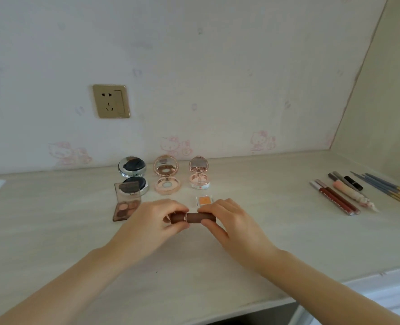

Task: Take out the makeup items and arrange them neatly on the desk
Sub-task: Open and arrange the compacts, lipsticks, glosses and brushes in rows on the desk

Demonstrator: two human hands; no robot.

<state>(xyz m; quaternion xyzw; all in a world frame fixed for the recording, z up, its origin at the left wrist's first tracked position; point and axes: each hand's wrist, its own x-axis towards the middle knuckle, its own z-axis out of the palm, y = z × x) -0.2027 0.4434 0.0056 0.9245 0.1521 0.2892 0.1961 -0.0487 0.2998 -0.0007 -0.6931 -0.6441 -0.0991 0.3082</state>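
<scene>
Pinching brown lipstick tube (192, 217) at both ends — left hand (155, 219) grip and right hand (227, 221) grip — above tabletop (276, 242); orange pan (203, 200) just behind.

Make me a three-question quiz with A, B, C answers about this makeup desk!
1. Where is the socket?
A. on the wall
B. on the desk
C. on the floor

2. How many round compacts stand open by the wall?
A. one
B. three
C. five

3. What is happening to the brown lipstick?
A. it lies alone
B. both hands hold it
C. it stands upright

Answers:
1 A, it sits in the wallpaper above the desk.
2 B, a silver compact and two pink compacts.
3 B, the left hand and right hand grip its ends.
</scene>
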